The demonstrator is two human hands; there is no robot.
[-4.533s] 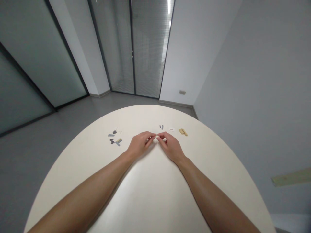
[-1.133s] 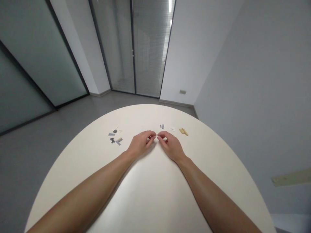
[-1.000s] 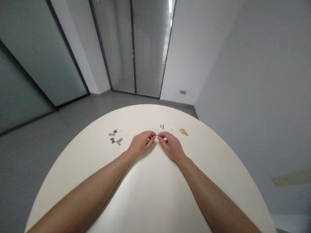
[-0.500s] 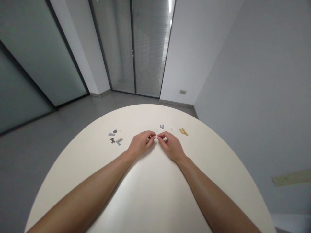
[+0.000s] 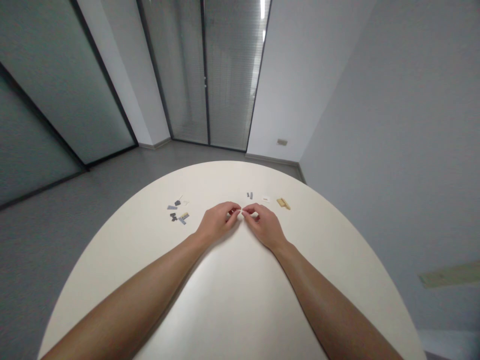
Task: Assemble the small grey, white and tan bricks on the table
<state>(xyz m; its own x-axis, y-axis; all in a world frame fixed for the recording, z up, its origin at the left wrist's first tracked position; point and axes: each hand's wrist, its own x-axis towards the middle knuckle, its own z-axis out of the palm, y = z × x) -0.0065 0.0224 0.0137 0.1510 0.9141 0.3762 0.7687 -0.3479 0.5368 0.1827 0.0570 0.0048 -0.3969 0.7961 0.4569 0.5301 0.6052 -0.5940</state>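
Note:
My left hand (image 5: 220, 218) and my right hand (image 5: 263, 223) meet fingertip to fingertip over the middle of the table. Each has thumb and forefinger closed in a pinch. Between the tips is a tiny whitish spot, too small to name. Just beyond my right hand lie two small dark grey pieces (image 5: 250, 195) and a white piece (image 5: 265, 199). Several tan pieces (image 5: 283, 203) are farther right. Left of my left hand rest a grey and tan piece (image 5: 184, 218), small black pieces (image 5: 173, 217), a flat grey piece (image 5: 172, 207) and a dark piece (image 5: 177, 203).
The round white table (image 5: 232, 290) has its curved far edge a little beyond the pieces. Past it are a glass door (image 5: 225, 75), frosted glass panels (image 5: 45, 75) on the left and a grey wall (image 5: 393, 150) on the right.

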